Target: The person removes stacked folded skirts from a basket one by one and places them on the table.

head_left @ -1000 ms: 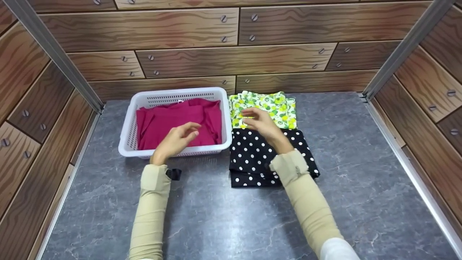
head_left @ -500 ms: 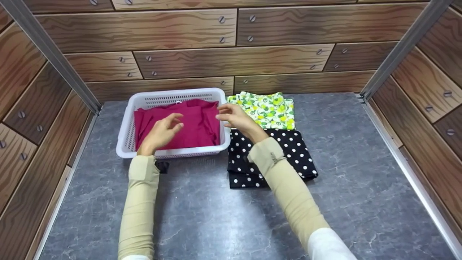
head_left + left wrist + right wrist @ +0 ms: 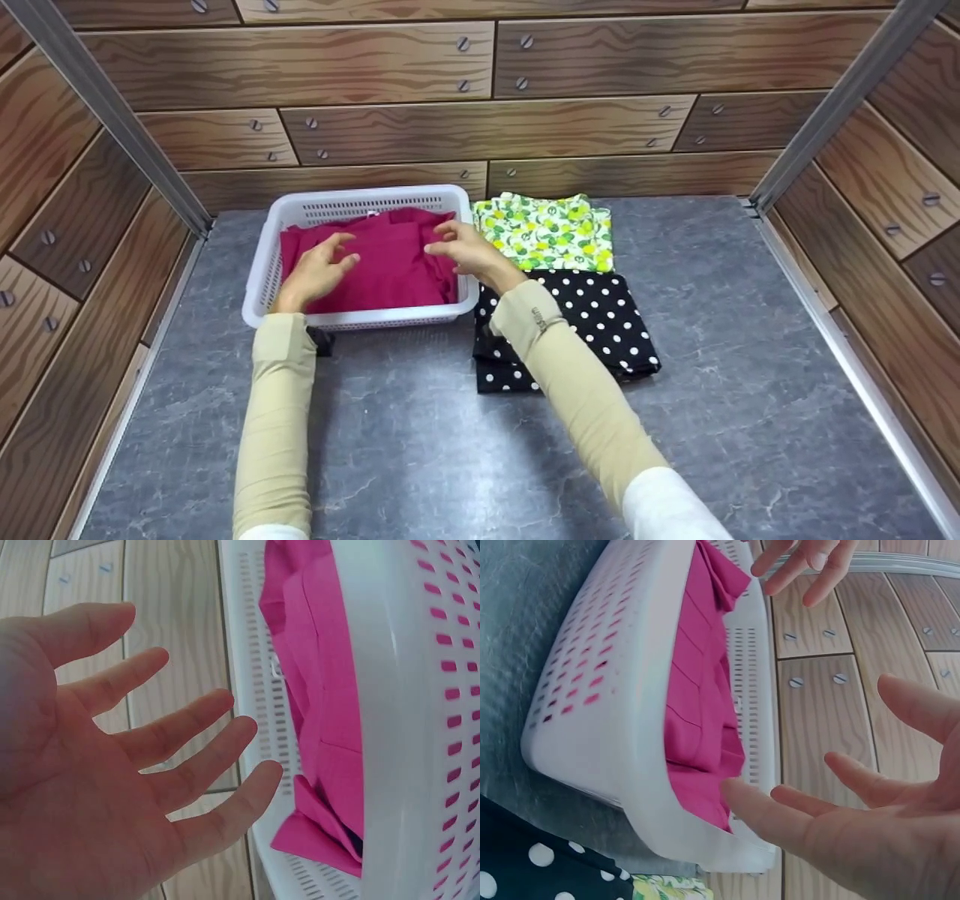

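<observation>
Folded magenta cloth point(image 3: 390, 262) lies inside a white plastic basket point(image 3: 360, 321) with slotted walls. My left hand point(image 3: 315, 271) hovers over the basket's left part, its fingers spread and holding nothing. In the left wrist view, that hand point(image 3: 150, 757) is clearly apart from the cloth. Over the basket's right side is my right hand point(image 3: 471, 251), also bare, with parted fingers. The right wrist view has this hand point(image 3: 855, 817) above the rim, and the left hand's fingertips point(image 3: 821, 562) show at the top.
Right of the basket lies a folded lemon-print cloth point(image 3: 547, 229). In front of it is a folded black polka-dot cloth point(image 3: 600, 315), partly hidden by my right sleeve point(image 3: 577, 382). Wood-patterned walls point(image 3: 390, 67) enclose the grey tabletop point(image 3: 420, 450) at the back and sides.
Both hands have shifted left. The right hand has come from above the lemon-print cloth to over the basket, and the left hand is nearer the basket's left side. The cloths stay put.
</observation>
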Motion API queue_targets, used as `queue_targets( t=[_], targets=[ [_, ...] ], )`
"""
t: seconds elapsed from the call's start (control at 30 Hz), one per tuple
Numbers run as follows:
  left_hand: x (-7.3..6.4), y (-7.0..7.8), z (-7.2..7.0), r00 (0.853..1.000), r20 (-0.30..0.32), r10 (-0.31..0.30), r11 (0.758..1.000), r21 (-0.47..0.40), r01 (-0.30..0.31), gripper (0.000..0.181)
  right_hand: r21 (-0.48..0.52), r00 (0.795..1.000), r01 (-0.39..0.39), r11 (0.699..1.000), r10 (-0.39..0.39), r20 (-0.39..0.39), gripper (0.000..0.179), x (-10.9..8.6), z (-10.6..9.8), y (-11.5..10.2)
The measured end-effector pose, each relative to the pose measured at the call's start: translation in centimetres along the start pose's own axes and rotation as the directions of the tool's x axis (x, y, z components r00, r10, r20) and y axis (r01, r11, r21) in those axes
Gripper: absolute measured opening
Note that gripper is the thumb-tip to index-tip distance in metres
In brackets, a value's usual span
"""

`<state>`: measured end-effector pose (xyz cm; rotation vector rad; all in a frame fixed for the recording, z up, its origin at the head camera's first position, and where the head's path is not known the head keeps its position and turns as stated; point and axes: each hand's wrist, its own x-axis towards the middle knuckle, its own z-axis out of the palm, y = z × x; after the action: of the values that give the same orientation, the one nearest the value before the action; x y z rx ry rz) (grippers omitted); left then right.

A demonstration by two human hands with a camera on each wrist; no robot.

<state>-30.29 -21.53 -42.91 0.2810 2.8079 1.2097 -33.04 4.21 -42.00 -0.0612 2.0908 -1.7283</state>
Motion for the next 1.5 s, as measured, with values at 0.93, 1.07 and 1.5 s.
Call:
queue_targets(
  t=[0.93,1.07,1.5],
  targets=[
    [1.1,-3.1,-3.1,0.96,0.114,-0.255,0.963,-0.064,0.263,0.06,-0.03,0.993,-0.115,0.993,0.115,-0.022,0.087,1.9,2.0,0.1],
    [1.3,-3.8,-2.6,0.948,0.124,-0.294,0.955,0.001,0.296,0.065,-0.066,0.987,-0.147,0.987,0.143,-0.068,0.087,2.3,2.5,1.2],
    [2.5,-5.1,-1.5,0.91,0.039,-0.414,0.908,-0.05,0.415,0.08,-0.124,0.979,-0.129,0.984,0.106,-0.177,0.091,4.0,4.2,3.9]
  ],
)
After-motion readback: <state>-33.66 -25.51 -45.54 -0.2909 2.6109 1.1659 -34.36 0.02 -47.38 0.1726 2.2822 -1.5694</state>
